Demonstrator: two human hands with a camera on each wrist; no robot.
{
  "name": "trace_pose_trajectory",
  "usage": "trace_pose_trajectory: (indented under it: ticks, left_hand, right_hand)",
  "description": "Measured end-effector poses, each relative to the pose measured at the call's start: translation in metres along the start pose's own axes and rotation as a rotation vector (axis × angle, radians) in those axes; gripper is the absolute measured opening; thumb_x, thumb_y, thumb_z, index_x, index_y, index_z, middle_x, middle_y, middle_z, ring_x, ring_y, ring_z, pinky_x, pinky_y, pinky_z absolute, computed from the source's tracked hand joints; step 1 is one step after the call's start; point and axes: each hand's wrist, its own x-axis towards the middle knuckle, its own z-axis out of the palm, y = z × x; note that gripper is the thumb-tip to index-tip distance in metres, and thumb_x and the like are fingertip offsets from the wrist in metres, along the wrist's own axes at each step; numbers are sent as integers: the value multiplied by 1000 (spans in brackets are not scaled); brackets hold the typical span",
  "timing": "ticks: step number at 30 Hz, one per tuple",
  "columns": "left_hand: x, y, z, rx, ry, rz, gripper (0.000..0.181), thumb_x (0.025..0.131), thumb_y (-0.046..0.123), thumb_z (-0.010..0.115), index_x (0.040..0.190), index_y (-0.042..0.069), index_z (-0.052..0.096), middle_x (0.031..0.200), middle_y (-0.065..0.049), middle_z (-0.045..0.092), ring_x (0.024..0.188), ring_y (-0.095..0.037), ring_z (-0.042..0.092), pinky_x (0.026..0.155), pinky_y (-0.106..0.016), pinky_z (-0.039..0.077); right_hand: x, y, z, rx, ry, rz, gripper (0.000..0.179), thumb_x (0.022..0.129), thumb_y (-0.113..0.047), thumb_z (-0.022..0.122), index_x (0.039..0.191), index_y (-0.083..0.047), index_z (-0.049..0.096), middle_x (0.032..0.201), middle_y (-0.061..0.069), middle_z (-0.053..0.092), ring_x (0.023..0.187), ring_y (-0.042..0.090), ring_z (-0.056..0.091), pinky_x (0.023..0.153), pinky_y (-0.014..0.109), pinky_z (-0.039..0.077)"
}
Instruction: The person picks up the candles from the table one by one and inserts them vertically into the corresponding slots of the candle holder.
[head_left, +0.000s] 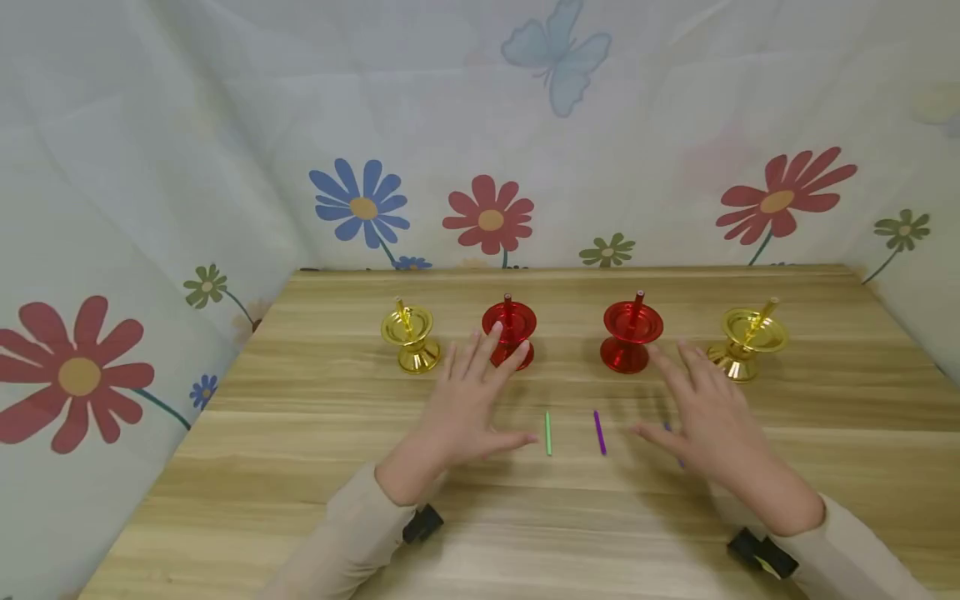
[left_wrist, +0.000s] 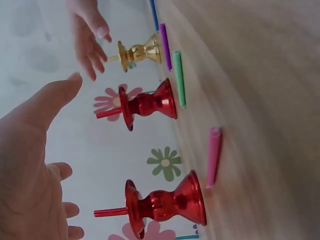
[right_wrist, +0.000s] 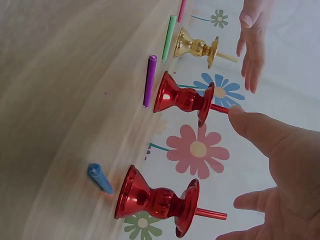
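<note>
My left hand (head_left: pixel 461 412) hovers over the table with spread fingers, holding nothing. Its fingertips overlap the left red candle holder (head_left: pixel 524 318) in the head view. To the right, my right hand (head_left: pixel 712 421) is likewise spread and empty, between the other red holder (head_left: pixel 625 357) and the right gold holder (head_left: pixel 768 337). Thin candle-like sticks lie in front of the holders: green (head_left: pixel 548 433), purple (head_left: pixel 600 433) and blue (head_left: pixel 668 432), the last partly behind my right hand. A pink stick (left_wrist: pixel 214 157) shows in the left wrist view; my left hand hides it from the head camera.
Another gold holder (head_left: pixel 417 358) stands at the left end of the row. Each holder has an upright tube in its dish. The wooden table (head_left: pixel 247 467) ends at a flower-printed cloth (head_left: pixel 420 92). Black wrist devices (head_left: pixel 423 525) sit under both sleeves.
</note>
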Motion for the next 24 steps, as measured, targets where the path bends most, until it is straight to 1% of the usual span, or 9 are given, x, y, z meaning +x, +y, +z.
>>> trace_pose_trajectory:
  ticks: [3, 6, 8, 10, 13, 16, 18, 20, 24]
  left_hand:
    - [-1, -4, -3, -9, 10, -10, 101, 73, 67, 66, 153, 26, 19, 159, -11, 8, 145, -36, 10, 115, -61, 12]
    - [-1, -6, -7, -29, 43, -15, 99, 73, 62, 69, 152, 25, 22, 159, -11, 11, 145, -36, 12, 114, -61, 14]
    - [0, -7, -10, -39, 67, -16, 97, 74, 60, 69, 152, 24, 23, 158, -12, 13, 144, -37, 15, 114, -61, 17]
    - [1, -8, -13, -37, 88, -16, 96, 75, 59, 69, 151, 24, 24, 157, -13, 16, 143, -38, 19, 112, -62, 22]
    - [1, -9, -15, -27, 112, -19, 94, 75, 58, 69, 151, 22, 26, 156, -14, 19, 141, -38, 23, 107, -63, 30]
    - [2, -11, -17, -13, 145, -24, 91, 75, 57, 69, 149, 21, 29, 154, -15, 24, 139, -37, 27, 104, -61, 35]
    - [2, -13, -19, -13, 179, -23, 89, 75, 55, 71, 148, 20, 33, 152, -15, 28, 137, -36, 30, 101, -60, 39]
    - [2, -14, -23, -17, 196, -29, 87, 75, 54, 72, 146, 20, 35, 150, -15, 31, 135, -35, 33, 99, -59, 41]
    - [1, -16, -31, -29, 205, -43, 84, 76, 51, 72, 145, 19, 37, 147, -17, 34, 132, -36, 37, 98, -60, 43]
  right_hand:
    - [0, -1, -1, -1, 8, 7, 90, 74, -45, 77, 144, -9, 34, 143, 31, 32, 126, 52, 35, 89, 73, 36]
    - [1, -2, -4, 8, 5, 22, 87, 75, -42, 77, 143, -8, 35, 141, 33, 34, 122, 54, 38, 87, 73, 38]
    - [2, -2, -6, 13, 5, 33, 85, 76, -40, 77, 143, -7, 36, 140, 34, 35, 119, 55, 40, 87, 72, 39]
    - [2, -2, -7, 16, 1, 43, 83, 76, -39, 77, 142, -5, 37, 138, 36, 37, 117, 56, 42, 87, 72, 39]
    - [1, -1, -8, 27, -7, 47, 80, 78, -37, 76, 139, 0, 41, 132, 36, 42, 113, 55, 45, 87, 69, 41]
    - [1, -1, -9, 34, -13, 46, 74, 79, -35, 75, 135, 4, 45, 126, 34, 48, 110, 52, 48, 87, 66, 43]
    - [2, -1, -10, 32, -19, 50, 70, 81, -35, 74, 132, 5, 47, 122, 32, 51, 108, 50, 50, 85, 64, 45]
    - [2, -1, -11, 27, -35, 63, 67, 82, -35, 72, 130, 6, 49, 119, 30, 53, 106, 49, 52, 83, 62, 47]
    - [1, 0, -11, 21, -68, 93, 64, 84, -37, 70, 128, 6, 51, 115, 29, 55, 101, 47, 54, 77, 60, 50]
